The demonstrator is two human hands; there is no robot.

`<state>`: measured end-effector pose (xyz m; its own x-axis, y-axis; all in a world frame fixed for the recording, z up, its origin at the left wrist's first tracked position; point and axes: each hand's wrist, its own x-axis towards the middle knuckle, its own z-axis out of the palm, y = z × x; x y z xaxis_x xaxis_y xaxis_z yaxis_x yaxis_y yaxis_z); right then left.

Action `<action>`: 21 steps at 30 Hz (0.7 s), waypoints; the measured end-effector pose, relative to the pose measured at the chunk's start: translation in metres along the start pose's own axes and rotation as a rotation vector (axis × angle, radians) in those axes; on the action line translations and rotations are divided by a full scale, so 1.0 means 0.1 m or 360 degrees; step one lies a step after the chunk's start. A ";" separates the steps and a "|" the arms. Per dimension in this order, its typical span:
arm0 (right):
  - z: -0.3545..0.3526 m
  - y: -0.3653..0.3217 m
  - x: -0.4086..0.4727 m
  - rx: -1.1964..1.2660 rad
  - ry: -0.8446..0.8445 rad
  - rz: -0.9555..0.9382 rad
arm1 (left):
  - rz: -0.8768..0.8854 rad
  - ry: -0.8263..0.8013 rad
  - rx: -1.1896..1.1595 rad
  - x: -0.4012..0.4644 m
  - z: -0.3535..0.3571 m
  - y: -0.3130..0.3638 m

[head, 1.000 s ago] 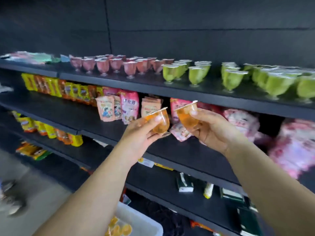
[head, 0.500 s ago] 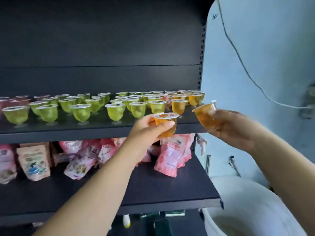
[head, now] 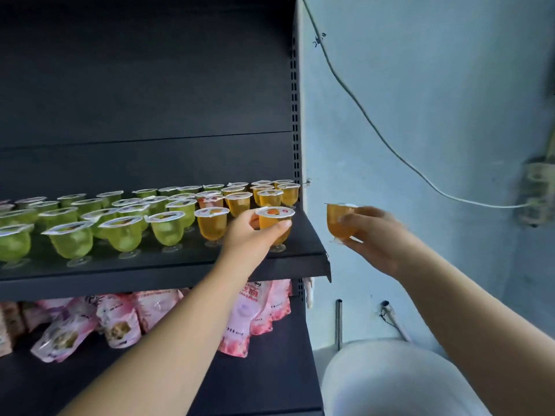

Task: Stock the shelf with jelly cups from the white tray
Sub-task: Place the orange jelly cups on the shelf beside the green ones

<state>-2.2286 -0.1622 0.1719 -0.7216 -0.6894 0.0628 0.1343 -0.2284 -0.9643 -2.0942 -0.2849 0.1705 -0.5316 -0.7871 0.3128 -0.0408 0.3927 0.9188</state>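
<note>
Head view, annotator 1: left hand (head: 252, 235) curled round an orange jelly cup (head: 274, 225), thumb on the near side, cup upright with its foot on or just above the shelf (head: 303, 250) near the front right corner. Can't tell if the foot touches.

Annotator 2: right hand?

Annotator 1: right hand (head: 375, 235) off the shelf's right end, fingers wrapped round a second orange cup (head: 339, 219), tilted a bit, blurred, in the air in front of the blue wall (head: 420, 115).

Annotator 2: rest of the shelf?

Annotator 1: green cups (head: 120, 223) fill the shelf's left and middle, orange cups (head: 240, 199) stand at its right end, rows running back. One orange cup (head: 211, 223) stands just left of the held one. Below the shelf, pink pouches (head: 120, 322) lean on a lower board. White cable (head: 390, 145) hangs across the wall right of the shelf. White tub (head: 390, 379) low, right of the shelf; no tray to be seen.
</note>
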 end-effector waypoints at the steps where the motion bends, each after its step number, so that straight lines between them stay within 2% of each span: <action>1: 0.01 0.01 0.12 0.0015 -0.0005 -0.0014 | -0.0002 0.0056 0.0132 0.06 0.03 -0.01; 5: 0.13 0.14 0.68 -0.0084 -0.0033 -0.0143 | 0.0120 0.0368 0.0685 0.22 0.12 -0.15; 11: 0.31 0.38 1.49 -0.0313 -0.0057 -0.0237 | 0.0189 0.0600 0.1051 0.33 0.23 -0.27; 17: 0.41 0.44 1.82 -0.0370 -0.0198 -0.0291 | 0.0069 0.0652 0.1086 0.43 0.26 -0.28; 21: 0.40 0.54 1.85 -0.0352 -0.0171 -0.0326 | -0.0019 0.0691 0.1074 0.44 0.27 -0.28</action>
<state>-2.3275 -0.3293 0.1417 -0.6411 -0.7158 0.2768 -0.1660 -0.2229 -0.9606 -2.1394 -0.3172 0.1517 -0.1568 -0.8533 0.4972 -0.6209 0.4767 0.6223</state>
